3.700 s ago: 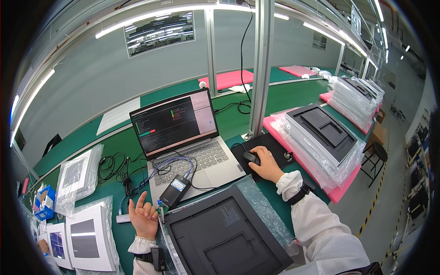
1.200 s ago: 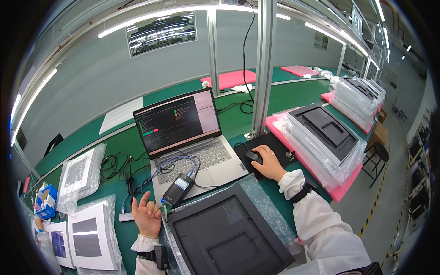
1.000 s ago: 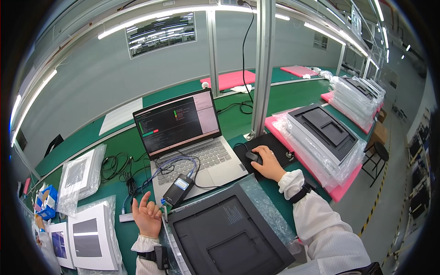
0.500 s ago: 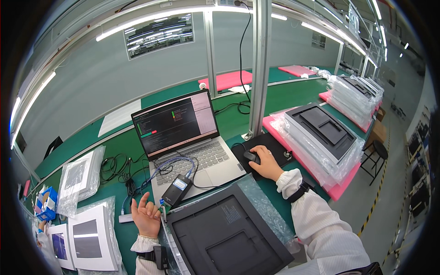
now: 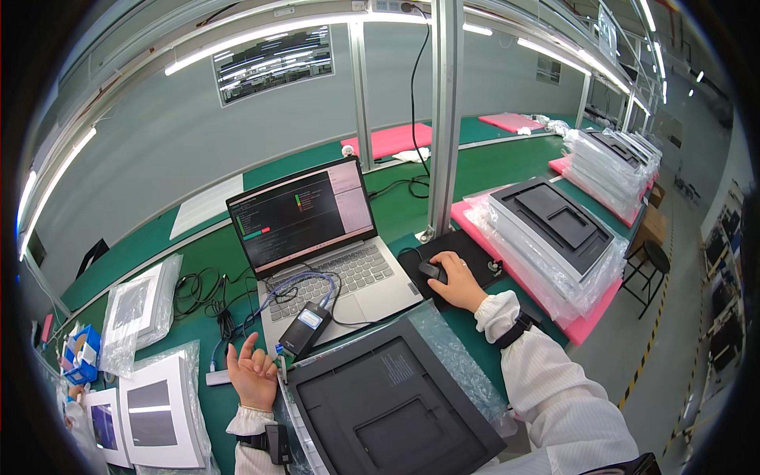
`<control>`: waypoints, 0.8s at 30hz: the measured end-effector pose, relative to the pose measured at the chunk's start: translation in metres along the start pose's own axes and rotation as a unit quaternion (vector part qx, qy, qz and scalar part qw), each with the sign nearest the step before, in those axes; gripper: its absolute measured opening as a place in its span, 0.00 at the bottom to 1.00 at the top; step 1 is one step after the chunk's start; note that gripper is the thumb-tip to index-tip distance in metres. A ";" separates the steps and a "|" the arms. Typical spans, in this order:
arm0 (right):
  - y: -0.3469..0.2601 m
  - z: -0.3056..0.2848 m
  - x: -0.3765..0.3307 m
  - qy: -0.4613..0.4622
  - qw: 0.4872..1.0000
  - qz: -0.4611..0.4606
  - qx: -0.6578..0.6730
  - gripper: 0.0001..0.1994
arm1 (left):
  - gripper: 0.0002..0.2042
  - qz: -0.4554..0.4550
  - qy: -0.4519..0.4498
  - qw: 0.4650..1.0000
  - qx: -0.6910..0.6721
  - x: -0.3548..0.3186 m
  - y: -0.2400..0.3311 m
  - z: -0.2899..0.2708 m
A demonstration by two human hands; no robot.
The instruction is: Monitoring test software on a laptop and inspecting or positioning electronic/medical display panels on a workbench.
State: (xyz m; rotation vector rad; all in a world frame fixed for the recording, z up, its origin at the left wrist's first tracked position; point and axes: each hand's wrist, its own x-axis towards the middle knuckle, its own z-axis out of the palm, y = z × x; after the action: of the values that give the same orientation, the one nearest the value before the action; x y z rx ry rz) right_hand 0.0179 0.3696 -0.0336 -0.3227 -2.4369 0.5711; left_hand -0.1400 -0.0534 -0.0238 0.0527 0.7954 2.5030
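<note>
Partly, the right hand (image 5: 459,283) is hiding the black mouse (image 5: 428,270); whether a button is being pressed, I cannot tell. The dark panel (image 5: 412,427) is running off the bottom of the view, its pale print too small to make out. Another person's hand (image 5: 75,391) is showing at far left, small and partly cut off above a white-framed panel (image 5: 103,427).

Right grip: fingers are curving loosely over the mouse, which is sitting on a black mat (image 5: 475,257) right of the silver laptop (image 5: 372,297). Left hand (image 5: 253,374): palm is facing up, fingers spread and half curled, gripping nothing visible (contact with the panel's left edge is hard to judge). A black box (image 5: 305,331) is lying on the laptop's near-left part, a blue cable (image 5: 324,279) looping from it.
</note>
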 end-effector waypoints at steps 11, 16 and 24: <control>0.001 0.001 0.001 0.004 1.000 -0.001 0.000 0.22 | 0.26 0.004 0.001 1.000 0.009 -0.001 0.000 0.000; -0.002 0.000 0.001 -0.010 1.000 0.015 0.008 0.22 | 0.26 0.003 0.000 1.000 0.008 -0.002 0.001 0.001; -0.004 -0.002 0.000 -0.017 1.000 0.018 -0.001 0.23 | 0.26 -0.002 -0.008 1.000 0.006 0.000 0.001 -0.002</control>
State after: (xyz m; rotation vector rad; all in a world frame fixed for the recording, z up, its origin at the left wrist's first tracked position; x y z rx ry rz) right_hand 0.0192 0.3663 -0.0304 -0.3607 -2.4686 0.5956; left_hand -0.1409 -0.0555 -0.0251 0.0758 0.8027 2.4920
